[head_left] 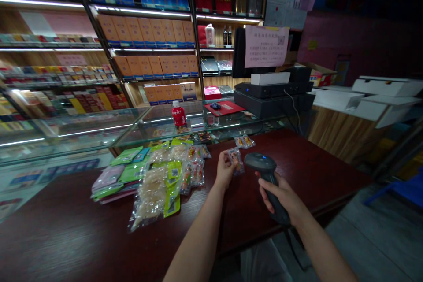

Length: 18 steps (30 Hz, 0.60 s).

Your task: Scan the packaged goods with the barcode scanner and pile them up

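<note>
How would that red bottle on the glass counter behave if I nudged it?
The red bottle stands upright and looks tall for its narrow base, so it would probably tip. The glass counter looks smooth, so it may slide first. Once down, its round body would likely roll.

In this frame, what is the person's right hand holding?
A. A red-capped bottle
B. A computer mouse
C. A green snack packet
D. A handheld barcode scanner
D. The right hand grips the handle of a dark barcode scanner over the dark red counter, its head turned toward the small snack packet held in the left hand.
</note>
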Each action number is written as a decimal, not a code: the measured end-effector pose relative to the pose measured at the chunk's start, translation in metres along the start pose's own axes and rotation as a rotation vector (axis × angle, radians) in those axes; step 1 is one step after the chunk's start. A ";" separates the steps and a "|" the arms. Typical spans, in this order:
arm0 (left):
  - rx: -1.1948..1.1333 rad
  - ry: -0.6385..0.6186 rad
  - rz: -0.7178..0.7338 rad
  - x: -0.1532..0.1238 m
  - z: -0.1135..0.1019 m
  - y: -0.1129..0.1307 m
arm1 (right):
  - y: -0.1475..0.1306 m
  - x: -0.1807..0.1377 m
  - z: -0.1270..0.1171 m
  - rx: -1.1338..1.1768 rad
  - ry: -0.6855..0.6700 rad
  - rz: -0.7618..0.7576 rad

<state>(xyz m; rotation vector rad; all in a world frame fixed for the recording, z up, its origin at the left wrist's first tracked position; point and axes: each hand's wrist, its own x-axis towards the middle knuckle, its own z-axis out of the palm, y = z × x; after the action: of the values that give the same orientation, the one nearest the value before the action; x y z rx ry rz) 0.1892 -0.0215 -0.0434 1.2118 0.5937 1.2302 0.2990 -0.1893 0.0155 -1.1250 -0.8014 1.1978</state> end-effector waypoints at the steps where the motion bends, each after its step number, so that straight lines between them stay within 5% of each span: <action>1: 0.006 -0.011 -0.001 -0.001 0.000 0.001 | 0.001 -0.001 0.004 -0.007 -0.005 0.001; 18: 0.178 -0.023 0.065 0.003 -0.002 0.002 | -0.014 -0.009 0.017 -0.023 -0.016 0.016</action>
<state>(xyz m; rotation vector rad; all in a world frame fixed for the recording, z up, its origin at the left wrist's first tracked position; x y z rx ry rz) 0.1875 -0.0183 -0.0413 1.4022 0.6622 1.2357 0.2858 -0.1937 0.0348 -1.1435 -0.8216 1.2146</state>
